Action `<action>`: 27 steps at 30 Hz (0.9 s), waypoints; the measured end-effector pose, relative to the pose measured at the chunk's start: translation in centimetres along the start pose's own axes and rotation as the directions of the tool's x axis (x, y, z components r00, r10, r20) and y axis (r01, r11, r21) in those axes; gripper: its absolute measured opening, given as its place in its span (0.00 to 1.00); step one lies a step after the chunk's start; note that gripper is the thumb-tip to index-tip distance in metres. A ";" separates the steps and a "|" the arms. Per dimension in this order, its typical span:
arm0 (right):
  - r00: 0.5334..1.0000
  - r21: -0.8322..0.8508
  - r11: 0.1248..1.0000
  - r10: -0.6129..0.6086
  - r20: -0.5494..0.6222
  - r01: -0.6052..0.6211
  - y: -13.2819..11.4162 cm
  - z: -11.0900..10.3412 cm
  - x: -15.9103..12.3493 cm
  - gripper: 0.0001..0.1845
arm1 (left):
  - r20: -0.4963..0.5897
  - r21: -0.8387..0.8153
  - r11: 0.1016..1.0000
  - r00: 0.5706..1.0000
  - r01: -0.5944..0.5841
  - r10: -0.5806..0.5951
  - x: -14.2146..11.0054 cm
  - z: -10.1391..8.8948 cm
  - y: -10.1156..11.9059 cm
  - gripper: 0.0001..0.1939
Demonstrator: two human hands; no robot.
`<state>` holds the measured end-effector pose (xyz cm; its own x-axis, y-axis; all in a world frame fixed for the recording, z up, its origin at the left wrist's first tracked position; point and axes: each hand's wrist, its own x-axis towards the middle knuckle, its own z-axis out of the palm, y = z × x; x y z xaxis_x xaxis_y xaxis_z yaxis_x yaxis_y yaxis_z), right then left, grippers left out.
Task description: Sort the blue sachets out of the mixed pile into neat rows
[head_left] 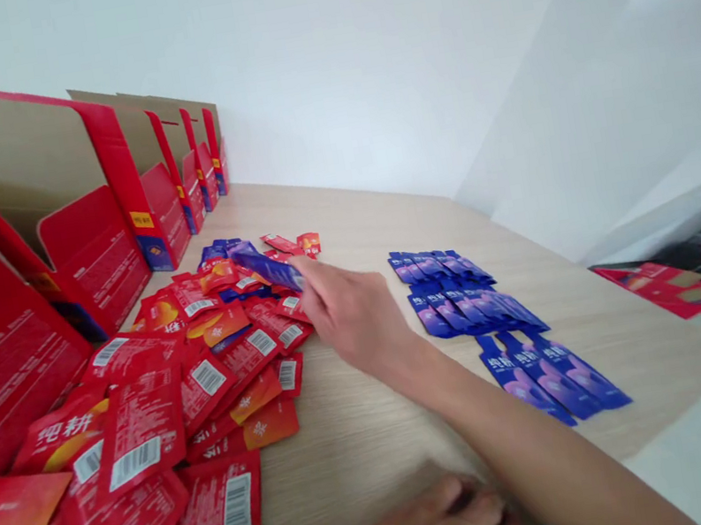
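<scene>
My right hand [359, 310] reaches over the pile and grips a blue-purple sachet [271, 271] between thumb and fingers. Beneath and to the left lies a loose heap of red sachets [142, 423], many with barcodes showing, and a few more blue-purple sachets [214, 251] lie at its far end. Near the bottom edge, my left hand [448, 524] is slightly blurred, its fingers curled in and no object showing in them. To the right, overlapping blue-purple sachets [465, 306] lie in three rows on the table.
Red cardboard boxes [97, 251] with raised flaps stand in a row along the left, against the wall. The wooden table [327, 445] ends at a right edge above a pale floor. Beyond that edge are a red printed item [657, 287] and dark objects.
</scene>
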<state>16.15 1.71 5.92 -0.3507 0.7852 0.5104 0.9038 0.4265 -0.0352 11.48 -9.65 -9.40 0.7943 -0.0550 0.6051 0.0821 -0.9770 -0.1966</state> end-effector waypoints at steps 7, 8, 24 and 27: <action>0.994 -0.234 0.970 -0.088 -0.061 0.071 3.4 -5.2 -20.7 0.41 | -0.120 -0.144 0.989 0.992 0.015 -0.033 1.2 -1.4 0.4 0.10; 0.997 -0.271 0.960 -0.079 -0.015 0.072 3.8 -5.4 -22.5 0.41 | -0.115 -0.161 0.986 0.992 0.032 -0.051 1.4 -1.5 0.4 0.09; 1.000 -0.369 0.929 0.009 -0.003 -0.010 7.2 -3.3 -26.4 0.18 | 0.034 -0.205 0.978 0.999 0.047 -0.040 1.1 -1.9 0.8 0.08; 1.000 -0.376 0.927 0.014 0.006 -0.011 7.4 -3.2 -26.5 0.19 | 0.042 -0.194 0.980 0.998 0.045 -0.038 1.0 -1.8 0.9 0.09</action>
<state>32.98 -17.41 -5.11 -0.3396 0.7935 0.5050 0.9334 0.2180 0.2851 11.25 -10.92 -7.62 0.8150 -0.0094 0.5794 -0.0002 -0.9999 -0.0160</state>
